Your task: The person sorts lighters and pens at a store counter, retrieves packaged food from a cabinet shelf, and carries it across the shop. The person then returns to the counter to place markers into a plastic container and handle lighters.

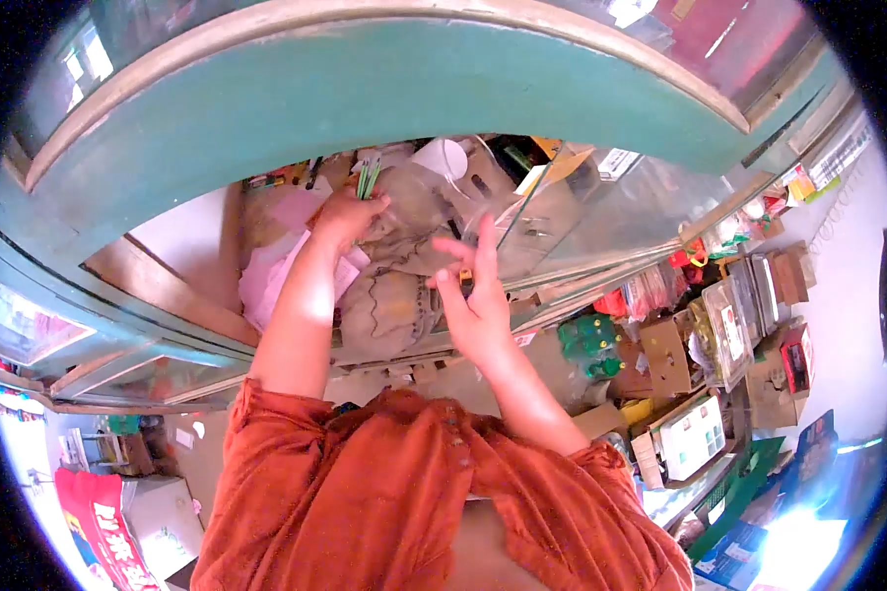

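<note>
My left hand (348, 219) is closed around a small bundle of thin green pencils (367, 179), their ends pointing up and away from me. It reaches into a cluttered cabinet, above pink paper (271, 281) and a grey-brown cloth or bag (379, 305). To its right, my right hand (478, 305) has its index finger stretched out. A small yellow-and-black object (466, 282) sits between its thumb and fingers; its kind is too small to make out. Beside this hand is a clear glass pane (601, 212).
The cabinet's teal frame (394, 84) arches over the opening. Inside lie a white roll or cup (441, 158) and a yellow-orange envelope (562, 167). On the right stand green bottles (589, 340), cardboard boxes (665, 355) and a white box (692, 438). A red banner (103, 522) is at lower left.
</note>
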### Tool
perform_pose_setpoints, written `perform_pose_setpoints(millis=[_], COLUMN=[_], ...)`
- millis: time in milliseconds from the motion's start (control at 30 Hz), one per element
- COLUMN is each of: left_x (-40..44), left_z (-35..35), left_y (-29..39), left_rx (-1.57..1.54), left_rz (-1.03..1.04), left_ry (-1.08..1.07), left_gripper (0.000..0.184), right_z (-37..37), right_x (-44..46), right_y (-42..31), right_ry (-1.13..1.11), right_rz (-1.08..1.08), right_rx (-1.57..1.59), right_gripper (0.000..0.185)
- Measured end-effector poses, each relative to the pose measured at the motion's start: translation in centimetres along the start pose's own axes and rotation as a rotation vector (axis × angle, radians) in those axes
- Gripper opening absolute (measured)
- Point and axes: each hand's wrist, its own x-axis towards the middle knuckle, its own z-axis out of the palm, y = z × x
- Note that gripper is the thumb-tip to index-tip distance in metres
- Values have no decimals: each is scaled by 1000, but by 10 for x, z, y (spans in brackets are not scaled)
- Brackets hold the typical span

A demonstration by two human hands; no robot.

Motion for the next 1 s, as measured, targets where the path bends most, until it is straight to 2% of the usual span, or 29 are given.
perform_pose_setpoints(millis=[133, 200, 233, 267, 300, 333, 367, 400, 433, 500, 533, 600, 633, 700, 733, 800, 867, 933, 967, 1000], left_x=[-3, -1, 0, 2, 0, -9, -17, -29, -25, -16, -28, -53, -57, -57, -57, -57, -56, -58, -62, -66], left_z=[-8, -9, -10, -12, -13, -15, -18, -28, -34, -48, -46, -29, -23, -12, -8, 0, 3, -1, -6, -12], left_y=[-4, -15, -19, -22, -18, -11, -1, 21, 27, 33, 47, 96, 108, 123, 123, 119, 114, 111, 112, 112], left_rx=[25, 21, 170, 320, 318, 449, 580, 464, 469, 286, 289, 342, 345, 308, 311, -40, -68, -97, 19, 135], left_rz=[-20, -9, 89, 189, 194, 217, 239, 357, 360, 842, 834, 574, 575, 609, 609, 654, 677, 702, 762, 819], left_ry=[-23, -13, 25, 65, 71, 260, 446, 477, 473, 482, 489, 330, 336, 136, 133, 37, 44, 61, 159, 256], left_gripper=[24, 26, 28, 29, 29, 29, 29, 24, 24, 37, 37, 27, 27, 20, 20, 22, 23, 23, 23, 24], right_z=[16, 18, 20, 23, 25, 27, 27, 27, 27, 27, 28, 29, 28, 24, 22, 18, 15, 13, 12, 11], right_x=[27, 46, 51, 57, 62, 61, 59, 56, 56, 55, 54, 52, 51, 49, 47, 43, 40, 40, 39, 36], right_y=[-4, -5, 0, 10, 15, 7, 7, 9, 10, 1, -4, -10, -12, -17, -20, -26, -30, -33, -35, -38], right_ry=[52, 39, 36, 7, -22, 41, 43, 29, 15, -30, -78, -93, -100, -130, -156, -130, -103, -87, -88, -133], right_rz=[-11, 204, 203, 157, 108, 23, 22, -22, -66, -10, 40, -28, -90, -107, -119, -151, -177, -213, -209, -162], right_rx=[48, 119, 119, 38, -43, -152, -151, -241, -330, -397, -464, -511, -564, -555, -549, -532, -517, -435, -434, -475], right_gripper=[84, 72, 72, 63, 55, 38, 38, 36, 34, 34, 34, 37, 40, 41, 43, 42, 42, 24, 24, 32])
